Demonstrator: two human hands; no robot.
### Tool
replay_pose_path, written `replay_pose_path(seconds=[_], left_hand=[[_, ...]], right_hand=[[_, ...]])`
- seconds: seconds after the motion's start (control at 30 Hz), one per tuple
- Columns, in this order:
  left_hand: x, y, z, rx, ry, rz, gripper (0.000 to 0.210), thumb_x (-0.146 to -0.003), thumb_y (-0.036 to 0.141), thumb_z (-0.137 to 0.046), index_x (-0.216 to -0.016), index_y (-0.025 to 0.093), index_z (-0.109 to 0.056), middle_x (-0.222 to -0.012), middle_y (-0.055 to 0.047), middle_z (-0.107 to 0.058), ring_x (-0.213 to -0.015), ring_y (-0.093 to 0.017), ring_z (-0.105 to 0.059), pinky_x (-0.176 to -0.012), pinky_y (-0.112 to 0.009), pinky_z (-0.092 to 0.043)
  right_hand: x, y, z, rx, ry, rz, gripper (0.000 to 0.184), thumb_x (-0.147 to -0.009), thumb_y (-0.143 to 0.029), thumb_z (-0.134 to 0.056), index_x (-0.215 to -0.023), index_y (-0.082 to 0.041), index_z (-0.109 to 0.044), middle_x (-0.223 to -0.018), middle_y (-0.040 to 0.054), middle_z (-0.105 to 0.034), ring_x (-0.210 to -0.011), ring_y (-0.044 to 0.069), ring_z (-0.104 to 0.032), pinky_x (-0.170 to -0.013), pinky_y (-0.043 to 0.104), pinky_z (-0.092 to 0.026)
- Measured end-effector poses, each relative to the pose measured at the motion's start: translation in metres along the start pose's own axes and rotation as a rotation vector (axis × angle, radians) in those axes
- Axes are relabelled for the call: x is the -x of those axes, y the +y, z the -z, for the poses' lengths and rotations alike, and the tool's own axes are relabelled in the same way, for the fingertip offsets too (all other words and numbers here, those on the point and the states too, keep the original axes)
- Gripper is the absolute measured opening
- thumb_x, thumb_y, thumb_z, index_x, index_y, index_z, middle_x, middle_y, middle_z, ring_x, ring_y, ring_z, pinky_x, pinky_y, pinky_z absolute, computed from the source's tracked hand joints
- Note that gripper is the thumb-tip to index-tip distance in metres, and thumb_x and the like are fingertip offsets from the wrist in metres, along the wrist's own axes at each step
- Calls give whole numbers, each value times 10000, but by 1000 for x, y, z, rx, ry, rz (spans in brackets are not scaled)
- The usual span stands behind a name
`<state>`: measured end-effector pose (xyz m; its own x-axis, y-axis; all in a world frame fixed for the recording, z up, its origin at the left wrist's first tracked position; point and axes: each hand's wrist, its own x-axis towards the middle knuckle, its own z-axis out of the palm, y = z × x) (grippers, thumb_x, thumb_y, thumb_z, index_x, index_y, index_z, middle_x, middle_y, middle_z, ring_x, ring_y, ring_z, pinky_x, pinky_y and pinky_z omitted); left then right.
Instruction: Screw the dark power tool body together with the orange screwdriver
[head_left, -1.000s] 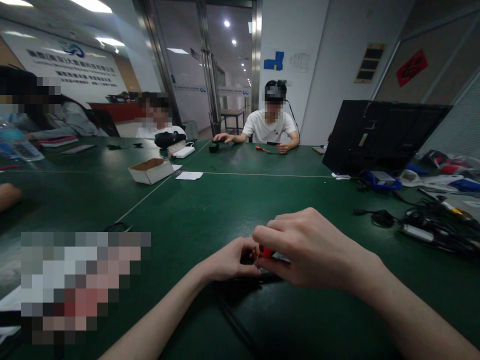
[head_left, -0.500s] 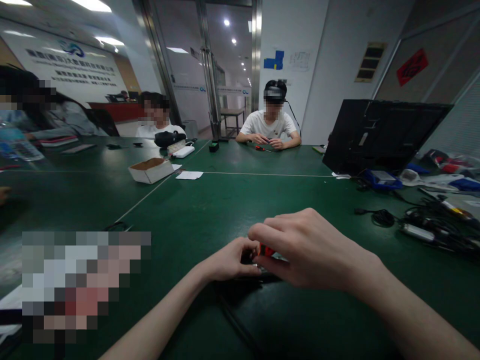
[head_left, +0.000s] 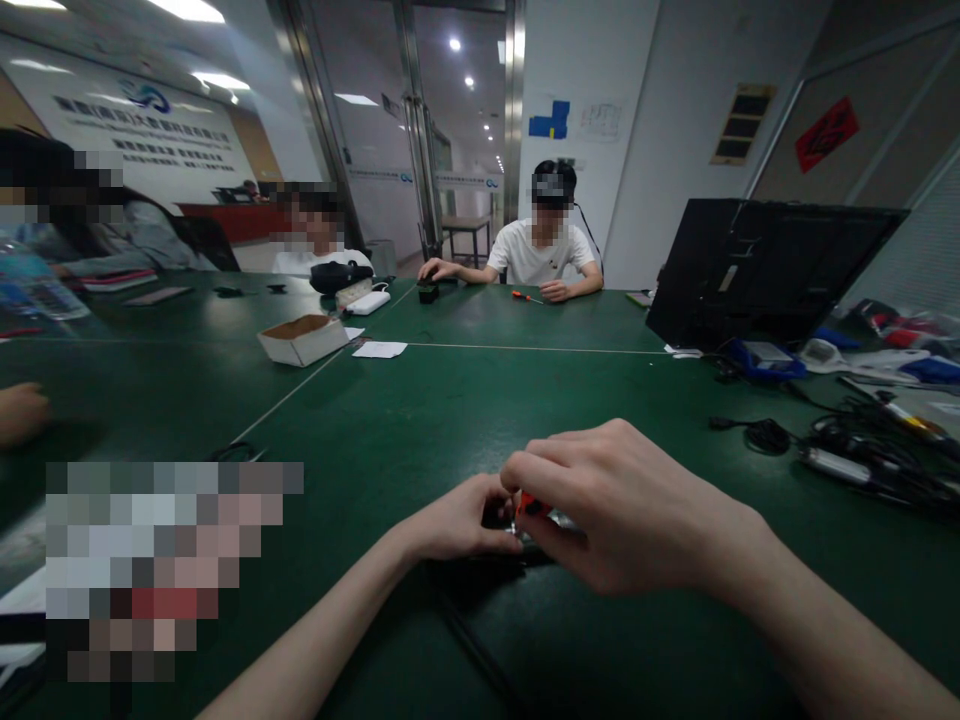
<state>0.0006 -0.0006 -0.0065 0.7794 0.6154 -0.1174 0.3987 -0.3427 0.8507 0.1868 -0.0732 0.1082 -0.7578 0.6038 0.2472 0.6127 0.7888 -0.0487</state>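
My right hand [head_left: 615, 500] is closed around the orange-and-black handle of a screwdriver [head_left: 531, 506], most of which the fingers cover. Its short metal part points down beside my left thumb. My left hand [head_left: 461, 520] curls, thumb and fingers together, at the edge of a dark flat object [head_left: 536, 553] lying low on the green table. Both hands hide most of that object, so its kind does not show. A black cable [head_left: 476, 640] runs from beneath the hands toward me.
An open white box [head_left: 304, 342] and white paper [head_left: 380, 349] lie ahead on the left. A black monitor [head_left: 765, 270] and tangled cables [head_left: 847, 450] occupy the right. Across the table [head_left: 450, 400] a person sits near an orange screwdriver [head_left: 525, 296]; another person's hand [head_left: 22, 413] is at left.
My right hand has tilted slightly around the screwdriver handle; my left hand stays put. The person opposite has reached one hand out to a small black box. The hand at far left has come further in.
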Motion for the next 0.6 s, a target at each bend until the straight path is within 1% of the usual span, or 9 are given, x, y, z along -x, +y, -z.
replay_pose_path(seconds=[0.07,0.13,0.23,0.33,0.43,0.5,0.6], left_hand=[[0,2,0,2,5,1,262,-667,340,-698,-800,169,-549,-736,13,-540,-704,-174,-501,-607,-251,-401],[1,4,0,-5,8,-7,258,-668,344,-689,-798,171,-548,-722,17,-531,-690,-168,-487,-593,-246,-389],[0,2,1,-11,-8,-21,230,-677,327,-679,-802,167,-572,-746,8,-543,-706,-176,-492,-617,-253,-401],[0,-3,1,-9,-10,-57,247,-675,312,-699,-846,160,-605,-820,-7,-577,-766,-194,-517,-690,-272,-422],[-1,-6,1,-11,-3,-47,255,-674,313,-708,-842,155,-600,-798,-5,-573,-759,-193,-521,-691,-272,-420],[-1,-6,2,-18,-4,-33,258,-675,327,-711,-825,156,-589,-764,0,-557,-739,-188,-513,-671,-266,-415],[0,-2,3,-22,-26,-37,240,-676,329,-712,-793,159,-588,-765,1,-549,-741,-184,-506,-662,-260,-415]], right_hand=[[0,1,-2,41,5,21,53,-894,-259,-464,-901,-210,-480,-776,-25,-586,-616,108,-460,-525,255,-228],[0,1,-4,76,10,31,99,-917,-306,-445,-885,-216,-472,-744,-32,-582,-589,110,-454,-514,258,-217],[0,2,-4,97,20,8,132,-913,-344,-447,-888,-215,-461,-729,-33,-578,-563,114,-442,-499,261,-204],[0,1,-1,34,13,-14,110,-857,-295,-496,-902,-203,-456,-791,-25,-582,-604,113,-459,-503,256,-226],[0,0,1,-34,-5,-15,98,-819,-218,-497,-906,-193,-460,-836,-19,-579,-637,107,-466,-517,246,-251],[0,0,0,-44,-3,-12,98,-821,-200,-489,-915,-191,-462,-829,-19,-577,-625,103,-457,-515,243,-249],[0,1,-2,-19,19,1,77,-864,-222,-476,-936,-197,-464,-825,-21,-579,-613,101,-452,-512,244,-238]])
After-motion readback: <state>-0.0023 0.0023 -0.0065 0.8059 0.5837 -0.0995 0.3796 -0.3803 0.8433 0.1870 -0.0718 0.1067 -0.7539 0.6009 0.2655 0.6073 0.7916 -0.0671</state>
